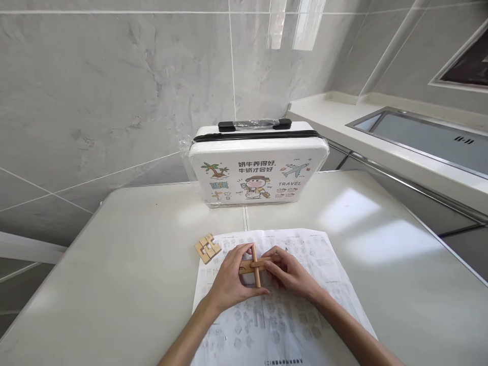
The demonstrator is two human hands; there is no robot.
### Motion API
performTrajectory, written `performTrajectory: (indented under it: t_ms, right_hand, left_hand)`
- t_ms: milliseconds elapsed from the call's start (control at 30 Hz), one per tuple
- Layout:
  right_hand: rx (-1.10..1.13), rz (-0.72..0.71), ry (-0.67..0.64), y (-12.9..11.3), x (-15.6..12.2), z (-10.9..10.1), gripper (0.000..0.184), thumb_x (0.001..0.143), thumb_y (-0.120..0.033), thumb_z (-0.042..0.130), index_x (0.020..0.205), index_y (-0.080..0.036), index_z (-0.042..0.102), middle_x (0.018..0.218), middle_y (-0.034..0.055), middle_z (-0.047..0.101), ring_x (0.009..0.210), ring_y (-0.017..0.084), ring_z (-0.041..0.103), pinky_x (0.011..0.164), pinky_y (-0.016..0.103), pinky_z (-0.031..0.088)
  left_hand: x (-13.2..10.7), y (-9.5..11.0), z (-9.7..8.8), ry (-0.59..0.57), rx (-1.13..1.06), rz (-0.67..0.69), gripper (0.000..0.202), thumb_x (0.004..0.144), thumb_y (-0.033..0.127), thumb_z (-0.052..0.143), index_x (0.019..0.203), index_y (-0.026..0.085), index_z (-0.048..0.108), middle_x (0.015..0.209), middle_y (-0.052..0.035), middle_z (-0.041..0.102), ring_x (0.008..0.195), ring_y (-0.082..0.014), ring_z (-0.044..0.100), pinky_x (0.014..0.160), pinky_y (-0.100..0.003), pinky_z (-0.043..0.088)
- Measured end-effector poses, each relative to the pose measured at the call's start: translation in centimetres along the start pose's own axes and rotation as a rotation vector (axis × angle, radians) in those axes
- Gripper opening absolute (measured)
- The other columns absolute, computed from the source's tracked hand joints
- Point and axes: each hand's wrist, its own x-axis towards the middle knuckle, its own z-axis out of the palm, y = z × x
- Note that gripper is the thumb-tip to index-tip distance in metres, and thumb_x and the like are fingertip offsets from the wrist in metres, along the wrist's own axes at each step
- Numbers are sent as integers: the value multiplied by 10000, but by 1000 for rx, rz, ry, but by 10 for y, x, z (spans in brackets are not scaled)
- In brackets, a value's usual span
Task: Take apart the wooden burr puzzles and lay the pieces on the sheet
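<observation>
Over a printed sheet (pixel 213 310), both hands hold a small cross of light wooden puzzle pieces. A round wooden rod (pixel 256 278) passes crosswise through the cross. My left hand (pixel 231 279) spans the rod, with fingertips at its far end and the thumb by its near end. A flat wooden puzzle piece (pixel 246 267) with a dark mark lies beside the left palm. My right hand (pixel 287 272) pinches the right end of another wooden piece (pixel 262 263) that crosses the rod. The right fingertips are partly hidden. A flat square of wooden pieces (pixel 208 248) lies left of my hands.
The sheet and the wooden square rest on a white table (pixel 114 269). A white plastic-wrapped carry case (pixel 229 152) with cartoon prints stands behind them, near the grey tiled wall (pixel 114 76). At right is a counter (pixel 328 109) with an inset sink (pixel 427 137).
</observation>
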Motion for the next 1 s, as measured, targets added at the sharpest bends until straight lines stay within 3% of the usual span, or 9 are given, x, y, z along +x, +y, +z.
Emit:
performTrajectory:
  t_ms: [300, 633, 900, 1000]
  right_hand:
    - [11, 23, -22, -2, -1, -3, 363, 1036, -569, 558, 1063, -207, 559, 722, -22, 622, 508, 113, 540, 461, 234, 411]
    - [-122, 21, 17, -13, -5, -2, 328, 1055, -536, 533, 1048, -209, 565, 701, -4, 652, 508, 125, 524, 500, 259, 399]
    - [-367, -81, 60, -19, -17, 8, 147, 1087, -370, 492, 1113, -249, 571, 854, 24, 729, 680, 178, 644, 629, 304, 482]
    - [-422, -130, 87, -20, -21, 11, 130, 1096, -328, 460, 1138, -256, 561, 982, 47, 753, 812, 190, 700, 696, 311, 520]
  left_hand:
    - [2, 1, -1, -29, 26, 31, 1062, 670, 643, 898, 1535, 331, 367, 1522, -139, 504, 1398, -391, 502, 1136, -578, 473]
    - [3, 6, -2, 2, 34, 53, 1017, 628, 596, 939, 1467, 313, 440, 1448, -122, 572, 1337, -368, 549, 1109, -543, 495]
    - [-3, 7, -11, -102, -239, 16, 1210, 592, 685, 919, 1581, 314, 330, 1612, -168, 392, 1458, -413, 422, 1183, -570, 415]
    - [-2, 5, -14, -107, -368, 18, 1120, 686, 709, 850, 1591, 286, 346, 1564, -178, 469, 1405, -401, 485, 1163, -560, 425]
